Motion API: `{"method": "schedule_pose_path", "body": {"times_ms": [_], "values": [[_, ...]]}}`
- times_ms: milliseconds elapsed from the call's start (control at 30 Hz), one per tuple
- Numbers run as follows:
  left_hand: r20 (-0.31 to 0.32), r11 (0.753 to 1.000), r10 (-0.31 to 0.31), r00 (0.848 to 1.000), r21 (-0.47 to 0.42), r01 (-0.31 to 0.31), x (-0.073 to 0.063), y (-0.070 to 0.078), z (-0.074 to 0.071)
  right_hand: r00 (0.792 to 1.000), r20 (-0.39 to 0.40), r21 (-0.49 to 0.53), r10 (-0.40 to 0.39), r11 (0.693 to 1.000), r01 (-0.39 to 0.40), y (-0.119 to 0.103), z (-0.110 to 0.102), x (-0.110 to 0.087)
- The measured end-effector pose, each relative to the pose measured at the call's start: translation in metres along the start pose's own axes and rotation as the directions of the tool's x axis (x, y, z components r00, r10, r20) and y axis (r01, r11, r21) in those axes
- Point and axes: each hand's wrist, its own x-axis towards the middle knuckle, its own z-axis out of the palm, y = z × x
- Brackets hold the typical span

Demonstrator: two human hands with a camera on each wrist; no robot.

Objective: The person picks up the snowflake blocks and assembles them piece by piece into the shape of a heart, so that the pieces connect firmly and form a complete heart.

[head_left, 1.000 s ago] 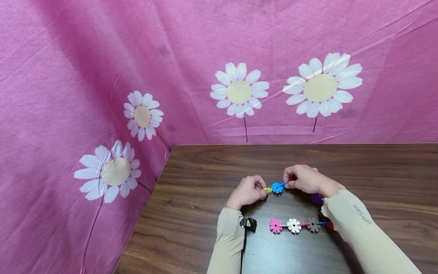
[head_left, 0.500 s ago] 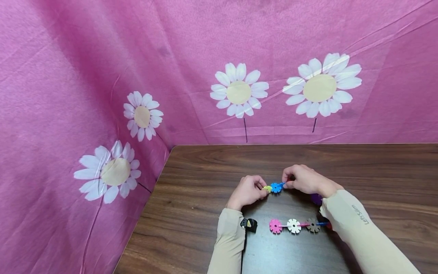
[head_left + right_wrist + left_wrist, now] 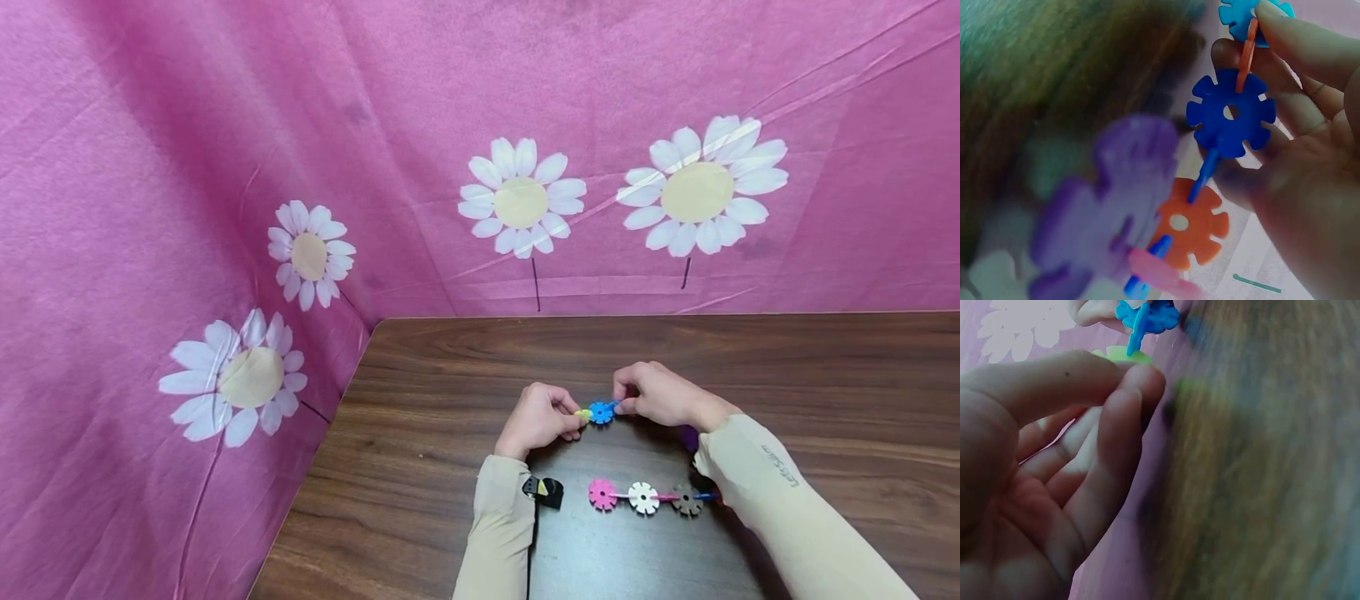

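Observation:
Between thumb and fingers my left hand (image 3: 536, 421) pinches a yellow-green notched disc (image 3: 1127, 355), mostly covered by the fingertips. Right at its edge is a blue notched disc (image 3: 601, 413), crossed by a second blue disc (image 3: 1235, 15) that my right hand (image 3: 660, 393) pinches. From there a linked chain runs past the right palm: an orange disc (image 3: 1247, 56) seen edge-on, a dark blue disc (image 3: 1229, 112), another orange disc (image 3: 1194, 225), and a large-looking purple disc (image 3: 1110, 200) close to the camera.
Nearer the body, a pink disc (image 3: 602, 494), a white disc (image 3: 643, 498) and a grey-brown disc (image 3: 687, 500) lie in a joined row on the wooden table (image 3: 420, 500). My right forearm hides part of the chain. A pink daisy-printed cloth (image 3: 420, 167) hangs behind.
My right hand has shifted slightly left, bringing the blue discs closer against the yellow-green one. My left hand stays nearly in place, and the front row of discs keeps its position.

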Motion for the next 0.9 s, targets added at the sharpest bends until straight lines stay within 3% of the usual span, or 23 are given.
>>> {"method": "schedule_pose_path", "body": {"times_ms": [267,900], "values": [[-0.082,0.999,0.047,0.995,-0.006,-0.048,-0.0001,-0.0014,-0.0042,0.999,-0.027,0.060,-0.042,0.997,0.044,0.0003,-0.0014,0.0006],[-0.095,0.998,0.064,0.993,0.004,-0.064,-0.0029,0.0019,-0.0068,0.999,-0.017,0.087,-0.040,0.995,0.041,-0.0035,-0.0026,0.0043]]}}
